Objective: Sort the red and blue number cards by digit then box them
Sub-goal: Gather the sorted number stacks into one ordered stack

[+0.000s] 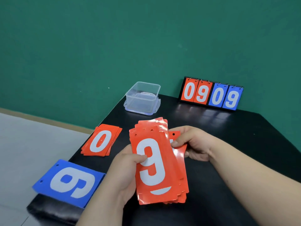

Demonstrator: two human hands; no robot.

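My left hand (125, 173) grips a stack of red number cards (156, 181) above the table, thumb on the top card, which shows a white 9. My right hand (193, 142) pinches another red card (176, 134) behind the stack, mostly hidden. A small pile of red cards topped by a 0 (101, 141) lies on the table to the left. A blue pile topped by a 9 (70, 181) lies at the near left corner, overhanging the edge. A clear plastic box (143, 97) stands open at the back.
The black table (228, 136) ends at its left edge near the card piles, with grey floor beyond. A scoreboard stand (211, 95) showing 09 in red and 09 in blue leans by the green wall at the back right. The box sits on its lid.
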